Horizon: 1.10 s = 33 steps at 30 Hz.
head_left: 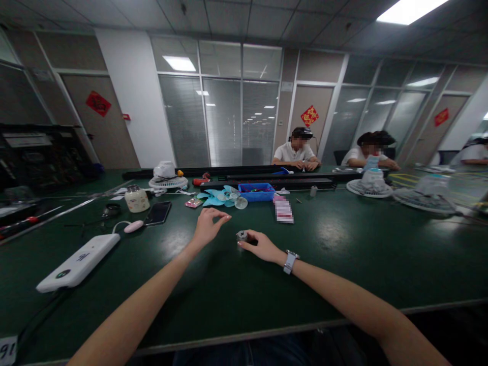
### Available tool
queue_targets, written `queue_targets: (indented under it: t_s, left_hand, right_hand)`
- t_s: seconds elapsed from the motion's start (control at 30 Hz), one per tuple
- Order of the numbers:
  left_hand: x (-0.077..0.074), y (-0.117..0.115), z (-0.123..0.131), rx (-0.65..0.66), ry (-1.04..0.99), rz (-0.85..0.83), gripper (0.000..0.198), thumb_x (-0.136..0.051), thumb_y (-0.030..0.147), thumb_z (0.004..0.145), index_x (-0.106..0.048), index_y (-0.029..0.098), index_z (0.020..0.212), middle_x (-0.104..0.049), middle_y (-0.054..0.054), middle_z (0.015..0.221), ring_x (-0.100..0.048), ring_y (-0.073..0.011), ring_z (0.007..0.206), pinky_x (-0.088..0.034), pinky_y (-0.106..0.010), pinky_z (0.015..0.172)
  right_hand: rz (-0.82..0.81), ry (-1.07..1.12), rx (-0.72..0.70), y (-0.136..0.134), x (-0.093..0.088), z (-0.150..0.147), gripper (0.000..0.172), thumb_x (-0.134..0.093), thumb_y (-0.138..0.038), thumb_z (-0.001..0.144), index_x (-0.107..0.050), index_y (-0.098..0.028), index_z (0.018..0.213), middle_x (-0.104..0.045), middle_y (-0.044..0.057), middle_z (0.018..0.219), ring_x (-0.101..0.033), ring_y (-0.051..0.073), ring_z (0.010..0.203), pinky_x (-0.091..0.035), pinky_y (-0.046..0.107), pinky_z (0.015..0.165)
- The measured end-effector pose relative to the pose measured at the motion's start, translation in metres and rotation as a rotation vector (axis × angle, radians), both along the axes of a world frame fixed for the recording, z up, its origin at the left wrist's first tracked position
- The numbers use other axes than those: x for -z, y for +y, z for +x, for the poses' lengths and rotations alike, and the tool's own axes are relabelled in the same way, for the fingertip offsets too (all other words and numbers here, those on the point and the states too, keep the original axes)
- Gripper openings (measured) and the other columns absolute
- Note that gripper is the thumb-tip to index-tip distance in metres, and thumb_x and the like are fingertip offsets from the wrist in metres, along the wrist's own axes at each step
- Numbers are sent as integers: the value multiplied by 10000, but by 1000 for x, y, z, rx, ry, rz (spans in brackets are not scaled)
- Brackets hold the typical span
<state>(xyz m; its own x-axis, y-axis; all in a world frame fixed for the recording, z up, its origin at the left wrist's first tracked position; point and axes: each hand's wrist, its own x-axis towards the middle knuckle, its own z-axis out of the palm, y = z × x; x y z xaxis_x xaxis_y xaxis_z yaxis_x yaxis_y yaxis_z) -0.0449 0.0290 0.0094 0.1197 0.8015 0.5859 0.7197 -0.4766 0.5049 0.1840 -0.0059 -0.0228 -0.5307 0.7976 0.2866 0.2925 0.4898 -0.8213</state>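
My right hand [264, 247], with a watch [290, 262] on its wrist, grips a small grey metal cylinder [242, 235] between thumb and fingers. The cylinder stands upright on the green table, with dark marks on its top. To the left and a little farther off, my left hand [209, 226] hovers over the table. Its thumb and index finger come together at the tips in a pinch; anything between them is too small to make out. Just beyond that hand lie light-blue fan blades [219, 196] and a clear round disc [241, 203].
Behind the hands are a blue bin [256, 191] with small parts and a pink-and-white packet [283, 209]. Leftward lie a phone [158, 213], a cream jar [136, 199] and a white power strip [80, 262]. White fan parts [168, 175] stand farther back. Several people sit across the table.
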Motion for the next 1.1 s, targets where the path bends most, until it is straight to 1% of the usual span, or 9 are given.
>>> queue_targets:
  t_s: [0.03,0.17,0.23,0.33,0.57,0.63,0.77,0.97,1.1]
  left_hand:
    - [3,7,-11,-16,18,-80,227,-656,423,831,-784,243,883,-757,-44,952,-615,-263,993,-428,-363,920]
    - [17,26,-51,-19,40,-203,197,-691,423,765,-802,263,795,-784,-36,879,-677,-268,890,-464,-334,838]
    - [23,30,-64,-2,51,-260,174,-720,422,716,-805,277,757,-790,-24,840,-689,-265,845,-474,-313,783]
    - [29,32,-76,52,71,-331,192,-734,440,676,-811,287,762,-791,-17,811,-693,-255,802,-478,-294,728]
    - [29,34,-82,152,104,-381,410,-702,514,703,-776,286,1036,-777,-36,988,-669,-258,914,-465,-303,789]
    - [29,33,-82,179,107,-391,397,-701,518,704,-782,285,1015,-779,-31,992,-666,-252,926,-468,-297,802]
    - [31,34,-81,195,113,-386,322,-704,524,698,-811,268,861,-788,-28,929,-666,-245,921,-467,-298,837]
    - [35,36,-79,96,119,-346,319,-740,491,674,-812,268,891,-785,-39,928,-662,-260,902,-457,-303,798]
    - [33,30,-74,30,94,-330,230,-762,442,670,-819,270,812,-785,-37,859,-669,-255,832,-456,-295,733]
  right_hand:
    - [-3,-8,3,-1,-1,0,392,-641,-439,879,-633,-189,1181,-692,70,1093,-645,221,978,-502,383,901]
    - [-20,-29,18,-2,-4,1,370,-641,-426,881,-636,-198,1173,-689,69,1118,-641,227,996,-499,390,905]
    - [-30,-34,17,-3,-5,1,374,-640,-421,884,-631,-195,1181,-686,69,1129,-638,227,1006,-494,394,912]
    - [-36,-35,7,-3,-6,2,376,-632,-420,890,-626,-194,1191,-680,70,1149,-633,226,1024,-488,398,923]
    - [-41,-36,1,-3,-5,3,383,-628,-431,890,-625,-198,1195,-673,67,1163,-627,226,1036,-485,394,926]
    - [-37,-25,-7,-2,-4,3,393,-628,-438,890,-624,-198,1200,-673,64,1157,-629,220,1027,-487,383,919]
    - [4,-21,1,0,0,3,392,-631,-445,885,-635,-184,1179,-688,64,1101,-638,211,974,-495,366,882]
    - [26,-30,27,1,3,0,373,-638,-420,883,-642,-180,1168,-693,72,1089,-640,212,961,-494,369,877]
    - [10,-23,33,0,1,0,353,-644,-379,883,-635,-176,1172,-692,73,1098,-640,210,975,-493,372,898]
